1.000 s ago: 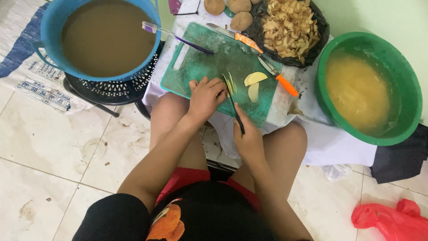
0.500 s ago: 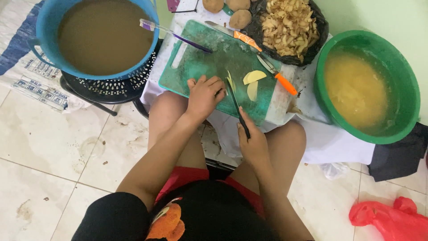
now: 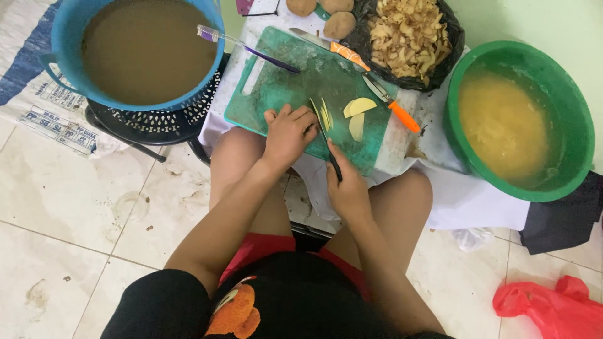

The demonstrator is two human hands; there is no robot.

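While the left hand [image 3: 290, 132] is pressing down on thin potato slices [image 3: 325, 114] at the near edge of the green cutting board [image 3: 282, 88], the right hand [image 3: 347, 188] is gripping a dark-handled knife [image 3: 326, 141], its blade seemingly touching the slices. Two cut potato pieces [image 3: 357, 116] are lying just beside them, and an orange-handled knife [image 3: 392, 107] is resting at the board's right side.

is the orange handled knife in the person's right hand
No, the orange-handled knife lies on the green cutting board; the right hand holds a dark-handled knife.
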